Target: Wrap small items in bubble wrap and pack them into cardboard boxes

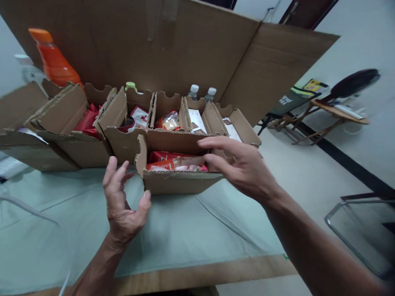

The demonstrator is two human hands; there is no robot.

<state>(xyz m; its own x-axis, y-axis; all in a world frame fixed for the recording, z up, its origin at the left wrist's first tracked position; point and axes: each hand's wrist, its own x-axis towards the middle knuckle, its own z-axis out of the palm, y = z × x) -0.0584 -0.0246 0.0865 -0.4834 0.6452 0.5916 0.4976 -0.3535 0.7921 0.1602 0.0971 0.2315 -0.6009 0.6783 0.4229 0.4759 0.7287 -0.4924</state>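
Note:
A small open cardboard box (179, 182) with red and white snack packets (172, 162) inside stands on the pale green table cover (174, 235). My left hand (123, 204) hovers open just left of the box's front corner, fingers spread and curled, holding nothing. My right hand (240, 161) reaches over the box's right end with fingers stretched out, touching its right rim and flap. Nothing shows in its grasp.
Behind it stands a row of several similar cardboard boxes (86, 126) holding packets, with an orange bottle (53, 58) and two clear bottles (202, 92) behind. A large cardboard sheet (168, 41) rises at the back. A folding chair (316, 109) stands on the floor at right.

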